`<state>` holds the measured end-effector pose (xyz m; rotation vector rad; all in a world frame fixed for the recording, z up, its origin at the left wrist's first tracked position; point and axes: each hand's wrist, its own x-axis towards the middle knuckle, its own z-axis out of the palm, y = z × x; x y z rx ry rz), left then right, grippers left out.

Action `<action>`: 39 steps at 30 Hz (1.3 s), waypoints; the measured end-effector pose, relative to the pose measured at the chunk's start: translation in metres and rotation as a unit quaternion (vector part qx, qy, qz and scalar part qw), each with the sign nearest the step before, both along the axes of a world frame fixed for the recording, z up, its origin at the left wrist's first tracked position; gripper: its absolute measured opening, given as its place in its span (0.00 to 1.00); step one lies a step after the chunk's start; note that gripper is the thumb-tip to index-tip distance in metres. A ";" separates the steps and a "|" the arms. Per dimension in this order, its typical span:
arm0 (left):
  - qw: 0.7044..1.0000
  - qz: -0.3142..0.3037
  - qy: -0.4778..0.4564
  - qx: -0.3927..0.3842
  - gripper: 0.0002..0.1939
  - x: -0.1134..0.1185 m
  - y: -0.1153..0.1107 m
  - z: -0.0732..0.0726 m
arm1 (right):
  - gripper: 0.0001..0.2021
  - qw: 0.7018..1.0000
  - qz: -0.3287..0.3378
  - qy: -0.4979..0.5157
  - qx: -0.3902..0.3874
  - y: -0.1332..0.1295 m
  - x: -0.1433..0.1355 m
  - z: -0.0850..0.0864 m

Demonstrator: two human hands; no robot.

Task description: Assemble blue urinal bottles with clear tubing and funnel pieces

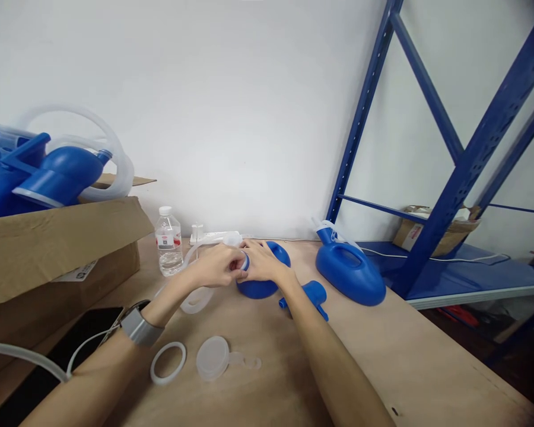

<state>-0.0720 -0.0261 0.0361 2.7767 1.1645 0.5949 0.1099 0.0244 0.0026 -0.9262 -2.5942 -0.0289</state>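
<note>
A blue plastic urinal bottle (257, 290) lies on the wooden table under both my hands. My left hand (220, 265) is closed, its thumb and fingers pinching at the bottle's mouth, where a pale rim shows. From the other side my right hand (261, 261) wraps over the neck; some of its fingers are hidden. Just right of my right wrist lies a blue spouted neck piece (314, 295). Nearer me are a translucent lid with a strap (212, 358) and a white ring (168, 363). Clear tubing (196, 301) curls beside my left hand.
An open cardboard box (66, 249) piled with blue bottles (66, 172) and tubing stands at left. Behind are a water bottle (169, 242) and a power strip (218, 236). Another blue urinal bottle (353, 279) lies at right, beside a blue metal rack (454, 172).
</note>
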 end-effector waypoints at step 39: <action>0.995 0.010 -0.070 -0.066 0.08 -0.037 0.009 0.009 | 0.25 0.972 -0.215 0.034 0.094 -0.023 -0.033 -0.014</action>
